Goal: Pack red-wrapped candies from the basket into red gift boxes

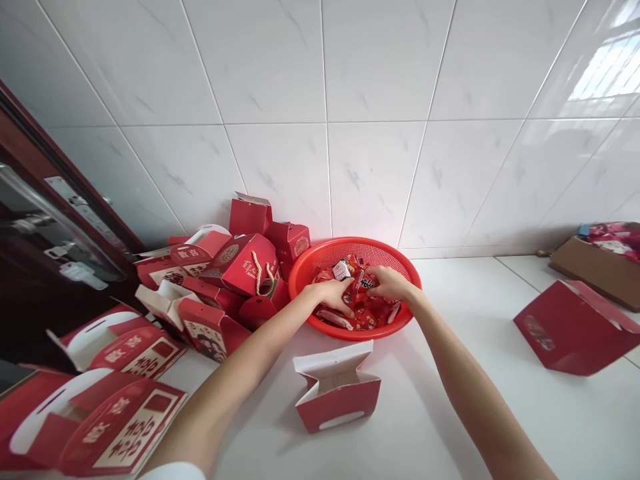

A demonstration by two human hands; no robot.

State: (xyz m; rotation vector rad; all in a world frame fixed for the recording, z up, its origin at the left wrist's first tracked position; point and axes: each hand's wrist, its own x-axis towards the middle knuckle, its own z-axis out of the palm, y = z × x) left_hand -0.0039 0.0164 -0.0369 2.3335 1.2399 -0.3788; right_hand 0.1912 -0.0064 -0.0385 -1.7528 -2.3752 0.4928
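Both of my hands reach into a red plastic basket (306, 261) of red-wrapped candies (369, 313) by the tiled wall. My left hand (336, 295) lies over the candies at the left of the middle, its fingers spread and pointing right. From the right, my right hand (387, 283) touches a red packet (361, 285) with dark lettering; its fingers are apart and curve over the pile. A white-labelled piece (341, 270) lies behind my left hand. In front of the basket, an open red paper box (343, 403) stands with its white inner flap raised.
Red gift boxes (240, 263) are heaped at the left, with more (125, 427) at the front left. A red box (575, 330) stands at the right, near a cardboard box (595, 270) of pink-red items. A dark door frame (60, 167) borders the left side.
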